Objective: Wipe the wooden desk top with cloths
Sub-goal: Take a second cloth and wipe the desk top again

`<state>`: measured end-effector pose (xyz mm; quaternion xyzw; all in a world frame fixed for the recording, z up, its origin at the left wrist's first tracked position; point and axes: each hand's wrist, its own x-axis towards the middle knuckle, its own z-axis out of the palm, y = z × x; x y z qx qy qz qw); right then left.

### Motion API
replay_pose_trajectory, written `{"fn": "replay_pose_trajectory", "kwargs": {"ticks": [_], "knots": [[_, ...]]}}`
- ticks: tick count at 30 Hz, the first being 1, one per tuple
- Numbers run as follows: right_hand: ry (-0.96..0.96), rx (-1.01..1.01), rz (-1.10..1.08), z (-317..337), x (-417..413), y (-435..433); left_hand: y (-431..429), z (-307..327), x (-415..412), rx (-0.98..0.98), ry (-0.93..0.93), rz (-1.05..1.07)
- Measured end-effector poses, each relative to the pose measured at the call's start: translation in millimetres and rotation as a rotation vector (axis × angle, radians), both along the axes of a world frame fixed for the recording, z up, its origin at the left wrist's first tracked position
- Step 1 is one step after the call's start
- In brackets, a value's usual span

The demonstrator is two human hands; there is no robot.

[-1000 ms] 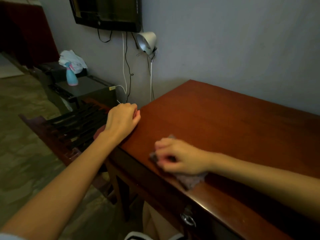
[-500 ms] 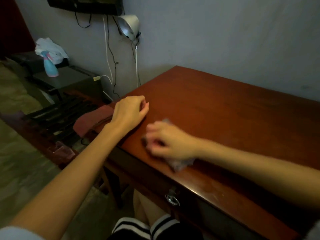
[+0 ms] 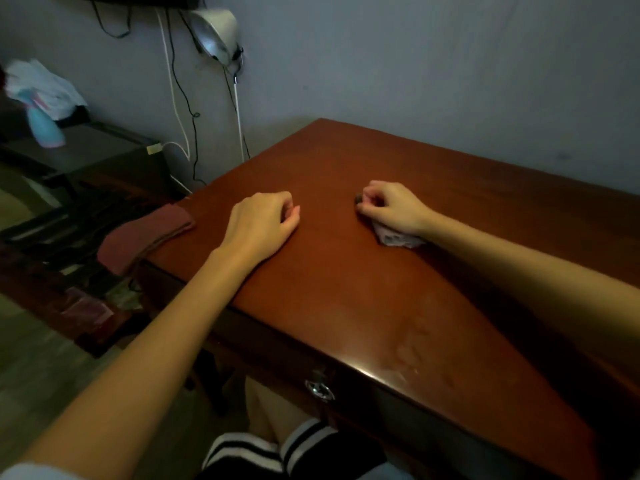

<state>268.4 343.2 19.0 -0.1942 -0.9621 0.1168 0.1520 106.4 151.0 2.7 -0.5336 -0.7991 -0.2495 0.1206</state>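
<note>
The right hand (image 3: 391,209) is gripping a greyish cloth (image 3: 394,238). Its fingers are curling down over the cloth and pressing it on the wooden desk top (image 3: 346,299). Most of the cloth is hiding under the palm. A crumpled pale part is coming out beneath the wrist, and a small dark corner is showing at the fingertips. This hand is lying on the far half of the desk top, well away from the near edge.

To the left of it, apart from the cloth, the left hand (image 3: 263,223) is resting on the bare wood. Its fingers are loosely curled and nothing is showing inside it (the underside of the fingers is hidden). Further left of this hand, a folded reddish cloth (image 3: 149,237) is lying at the left corner of the desk and hanging over the edge. The left hand is not touching it.

Nearer to the person than both hands, pale smears (image 3: 408,344) are showing on the wood close to the front edge. Below that edge a metal drawer handle (image 3: 320,389) is hanging. Beyond the hands, a lamp (image 3: 214,32) with cables (image 3: 180,98) is sitting against the grey wall (image 3: 415,64). Far to the left, a blurred blue spray bottle (image 3: 43,129) is standing on a dark cabinet (image 3: 104,150), with a white rag (image 3: 41,84) behind it.
</note>
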Motion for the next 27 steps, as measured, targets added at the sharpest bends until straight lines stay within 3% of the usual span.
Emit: {"fn": "replay_pose_trajectory", "kwargs": {"ticks": [2, 5, 8, 11, 15, 20, 23, 25, 27], "knots": [[-0.041, 0.046, 0.034, 1.8, -11.1, -23.4, -0.6, -0.2, -0.1, -0.007, -0.01, 0.002], [-0.005, 0.053, 0.335, 2.1, -4.2, -103.9, -1.0, -0.3, -0.2, -0.007, -0.003, 0.024], [-0.033, -0.02, 0.619, 0.5, 26.0, -179.9, -2.7, -0.2, -0.3, 0.001, -0.009, 0.024], [-0.052, -0.09, 0.718, 5.6, 54.1, -195.9, -3.8, -0.5, -0.3, 0.002, -0.008, 0.001], [-0.065, -0.117, 0.623, 7.2, 67.1, -143.1, -2.1, -1.0, -0.7, 0.0, 0.019, 0.007], [0.03, -0.072, 0.104, 3.6, 42.6, -20.4, -0.6, -2.1, -1.8, -0.021, 0.007, -0.005], [-0.027, 0.009, -0.137, 0.3, 11.3, 11.2, -2.6, -0.4, -0.7, -0.013, -0.014, -0.018], [-0.064, 0.069, -0.087, -0.5, -7.6, -11.0, -3.6, 0.8, 0.5, -0.015, -0.018, -0.02], [-0.058, 0.091, 0.1, -0.7, -13.0, -60.0, -3.6, 0.4, 1.1, -0.017, -0.013, -0.008]]}}
